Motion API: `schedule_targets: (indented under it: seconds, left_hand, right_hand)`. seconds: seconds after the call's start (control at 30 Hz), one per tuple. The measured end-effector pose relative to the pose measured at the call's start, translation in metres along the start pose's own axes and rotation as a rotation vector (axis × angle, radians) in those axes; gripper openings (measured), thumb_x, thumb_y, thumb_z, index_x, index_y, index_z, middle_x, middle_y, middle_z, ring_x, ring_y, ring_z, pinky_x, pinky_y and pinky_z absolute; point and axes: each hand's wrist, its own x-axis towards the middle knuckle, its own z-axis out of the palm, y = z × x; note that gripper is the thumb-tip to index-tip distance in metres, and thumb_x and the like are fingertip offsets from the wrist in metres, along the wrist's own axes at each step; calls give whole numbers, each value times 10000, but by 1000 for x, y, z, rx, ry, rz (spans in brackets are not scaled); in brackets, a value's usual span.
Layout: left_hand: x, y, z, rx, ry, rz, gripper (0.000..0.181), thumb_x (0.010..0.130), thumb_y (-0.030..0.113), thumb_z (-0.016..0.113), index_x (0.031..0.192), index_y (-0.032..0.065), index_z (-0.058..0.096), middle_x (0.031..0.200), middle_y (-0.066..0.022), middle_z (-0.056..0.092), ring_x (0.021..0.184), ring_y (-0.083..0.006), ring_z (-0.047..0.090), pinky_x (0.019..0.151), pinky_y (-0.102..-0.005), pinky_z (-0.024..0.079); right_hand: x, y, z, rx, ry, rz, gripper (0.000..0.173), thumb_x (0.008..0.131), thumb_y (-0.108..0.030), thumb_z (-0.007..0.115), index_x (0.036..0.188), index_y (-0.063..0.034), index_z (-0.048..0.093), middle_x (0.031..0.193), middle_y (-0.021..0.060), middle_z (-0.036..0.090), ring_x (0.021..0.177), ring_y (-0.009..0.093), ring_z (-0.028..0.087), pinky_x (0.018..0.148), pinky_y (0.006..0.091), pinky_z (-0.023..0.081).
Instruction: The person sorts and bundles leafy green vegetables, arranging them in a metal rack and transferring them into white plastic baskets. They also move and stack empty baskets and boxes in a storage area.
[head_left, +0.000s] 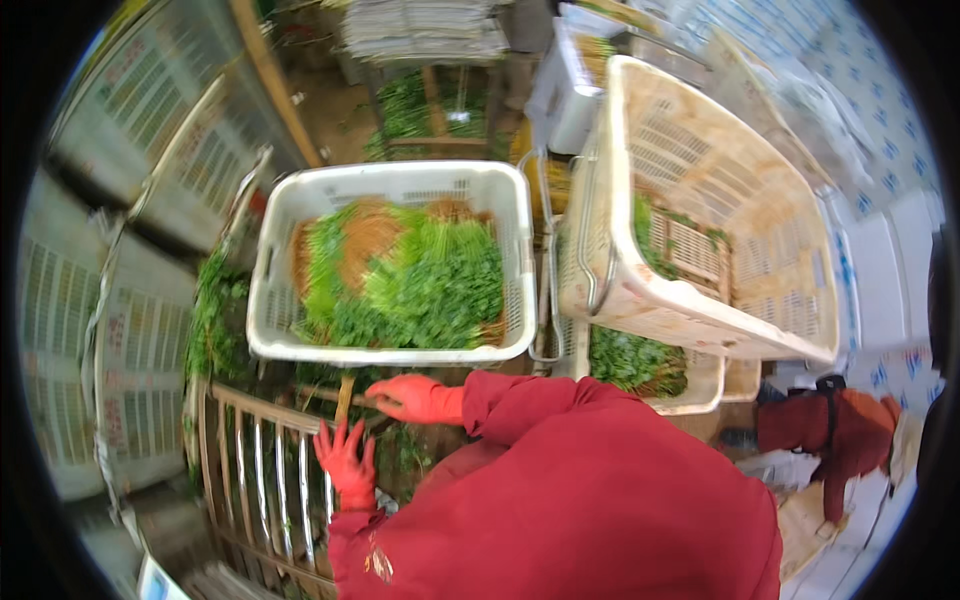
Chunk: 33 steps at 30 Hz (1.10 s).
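My left hand (345, 465), in a red rubber glove, has its fingers spread and seems to hold nothing. It is beside the top rail of a slatted wooden rack (259, 409). Farther forward, my right hand (411, 399), gloved alike, points leftward with its fingers bent near a thin wooden bar (352, 395); whether it touches the bar I cannot tell. Just beyond it stands a white plastic crate (394, 355). Bundles of leafy green vegetables (442, 281) with pale stems and brown roots lie inside.
A stained crate (697, 315) sits tilted at the right above another crate of greens (637, 364). Stacked crates (142, 360) line the left. A stand with stacked sheets (424, 34) is at the back. Another person (844, 435) bends at the far right.
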Motion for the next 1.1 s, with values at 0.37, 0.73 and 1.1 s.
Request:
schedule_targets:
  seconds: [0.37,0.73,1.1]
  left_hand:
    - [91,-82,-26,-191,53,-91,259,879,107,686,1132,53,698,1074,-160,708,980,-333,669,879,-369,518]
    - [217,50,-86,-633,127,91,547,990,169,559,1481,14,371,1516,-150,398,1391,-257,374,1154,-378,254]
    - [341,454,-120,-499,-207,972,458,925,118,592,1367,15,525,1257,-203,630,1190,-302,601,1004,-367,456]
  right_hand:
    - [-61,-69,-106,10,215,285,308,974,-201,548,1242,-70,623,1071,136,695,987,259,673,849,344,525]
    - [-160,-263,-392,-641,782,229,414,955,-204,609,1336,-54,554,1139,145,683,1027,221,661,898,342,513]
    - [-238,-25,-568,-720,157,960,969,830,-671,600,1437,53,386,1341,314,526,1225,405,547,1026,434,444]
